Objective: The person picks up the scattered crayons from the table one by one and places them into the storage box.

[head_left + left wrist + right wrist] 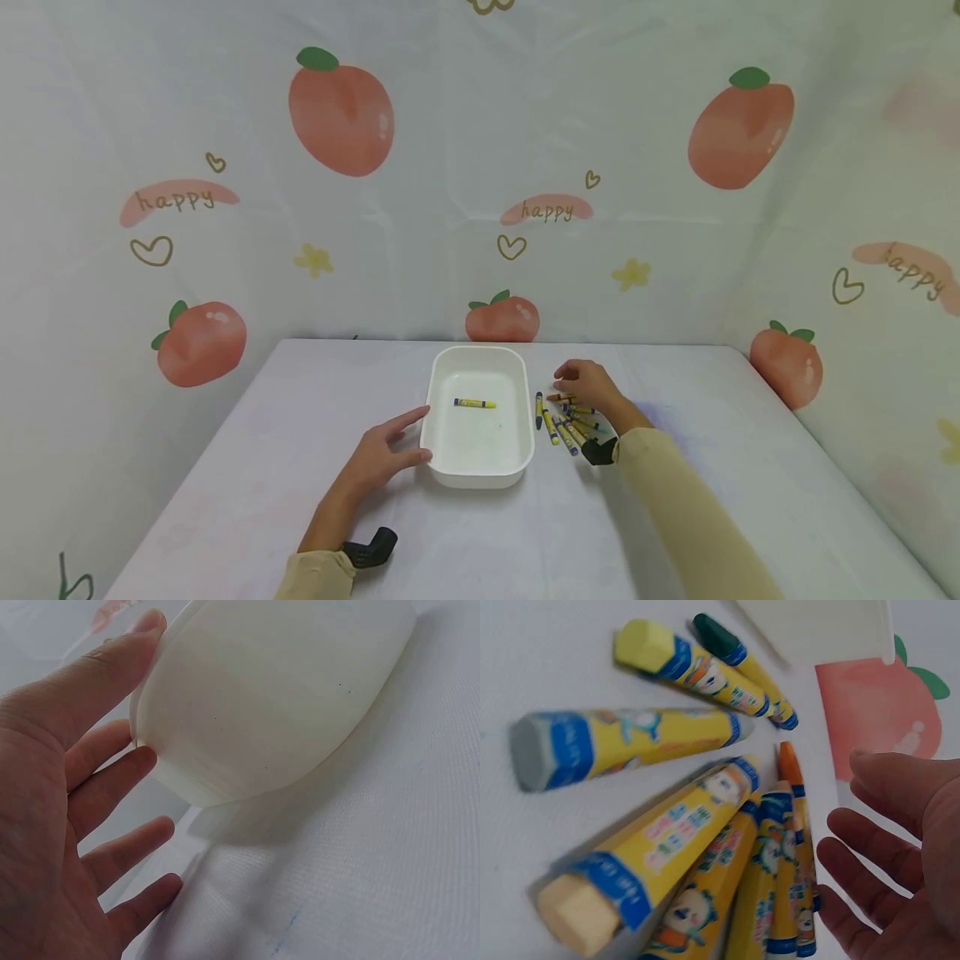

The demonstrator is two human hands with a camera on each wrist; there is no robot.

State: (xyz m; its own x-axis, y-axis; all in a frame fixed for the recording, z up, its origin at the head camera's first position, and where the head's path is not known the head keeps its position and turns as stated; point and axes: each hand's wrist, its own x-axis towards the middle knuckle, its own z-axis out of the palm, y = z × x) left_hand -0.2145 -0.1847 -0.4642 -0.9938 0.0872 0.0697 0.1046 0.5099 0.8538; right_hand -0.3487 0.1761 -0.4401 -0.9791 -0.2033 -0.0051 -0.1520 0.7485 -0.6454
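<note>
My left hand (380, 454) is at the left side of a white plastic tray (480, 481), thumb and index finger apart and touching its rim. In the left wrist view the other fingers are spread beside the tray wall. A single yellow crayon (475, 403) lies crosswise inside the tray. My right hand (590, 386) hovers at the far end of a loose group of crayons, with its fingers loosely bent and nothing between them. Nearest to those fingers in the right wrist view is an orange crayon (790, 765). Yellow wrappers with blue bands cover the crayons.
Just right of the tray, a dark green crayon (538, 410) and a yellow-tipped crayon (697, 667) lie beside the others. A white cloth covers the table (300, 400). Behind it hangs a fruit-printed curtain (420, 250).
</note>
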